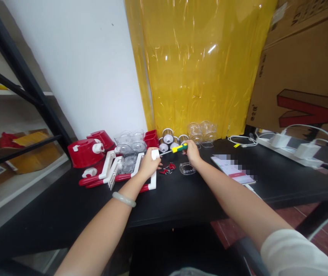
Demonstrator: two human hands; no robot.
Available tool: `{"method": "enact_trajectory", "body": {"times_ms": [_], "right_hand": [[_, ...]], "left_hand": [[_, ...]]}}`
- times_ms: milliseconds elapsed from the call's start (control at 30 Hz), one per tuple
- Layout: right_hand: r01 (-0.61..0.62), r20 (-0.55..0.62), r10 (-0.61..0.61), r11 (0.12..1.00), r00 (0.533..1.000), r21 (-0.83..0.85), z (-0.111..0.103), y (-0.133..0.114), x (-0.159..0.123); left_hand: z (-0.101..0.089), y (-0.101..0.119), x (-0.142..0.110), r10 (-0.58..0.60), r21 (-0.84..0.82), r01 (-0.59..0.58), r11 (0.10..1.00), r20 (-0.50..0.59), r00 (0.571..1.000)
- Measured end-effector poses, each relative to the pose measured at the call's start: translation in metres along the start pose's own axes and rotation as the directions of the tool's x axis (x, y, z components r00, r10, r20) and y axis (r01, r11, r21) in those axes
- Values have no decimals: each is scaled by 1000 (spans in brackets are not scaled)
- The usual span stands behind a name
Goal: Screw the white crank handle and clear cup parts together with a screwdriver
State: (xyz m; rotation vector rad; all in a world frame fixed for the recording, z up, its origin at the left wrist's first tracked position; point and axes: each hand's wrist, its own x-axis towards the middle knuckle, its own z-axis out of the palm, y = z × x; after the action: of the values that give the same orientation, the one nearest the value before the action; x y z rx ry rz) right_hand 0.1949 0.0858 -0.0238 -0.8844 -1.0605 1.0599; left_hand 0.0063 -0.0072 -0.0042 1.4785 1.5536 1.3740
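My left hand [150, 165] is closed around a white plastic part [155, 154]. A white arm with a red grip [152, 180] shows just below that hand; whether it joins the held part is hidden. My right hand [193, 153] grips a screwdriver [180, 148] by its yellow-and-green handle, its shaft pointing left with the tip at the white part. Between my hands lie small red pieces and screws [168, 168]. A clear plastic part [187, 168] rests below my right hand. More red-and-white crank handles [109, 170] lie left of my left hand.
Red housings [84, 152], clear plastic parts [131, 141], a red square part [150, 138] and several metal drums [168, 135] stand along the back. A phone [233, 170] lies on the black table [175, 203]; a power strip [290, 151] with cables sits at right.
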Motion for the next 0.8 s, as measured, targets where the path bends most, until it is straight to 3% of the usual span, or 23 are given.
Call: {"method": "enact_trajectory", "body": {"times_ms": [233, 800], "right_hand": [[-46, -6, 46, 999, 999, 26, 1, -7, -2], [24, 25, -24, 1000, 999, 2, 0, 0, -1]], "left_hand": [[1, 0, 0, 0, 10, 0, 1000, -6, 1000], [0, 4, -1, 10, 2, -10, 1000, -34, 999]]}}
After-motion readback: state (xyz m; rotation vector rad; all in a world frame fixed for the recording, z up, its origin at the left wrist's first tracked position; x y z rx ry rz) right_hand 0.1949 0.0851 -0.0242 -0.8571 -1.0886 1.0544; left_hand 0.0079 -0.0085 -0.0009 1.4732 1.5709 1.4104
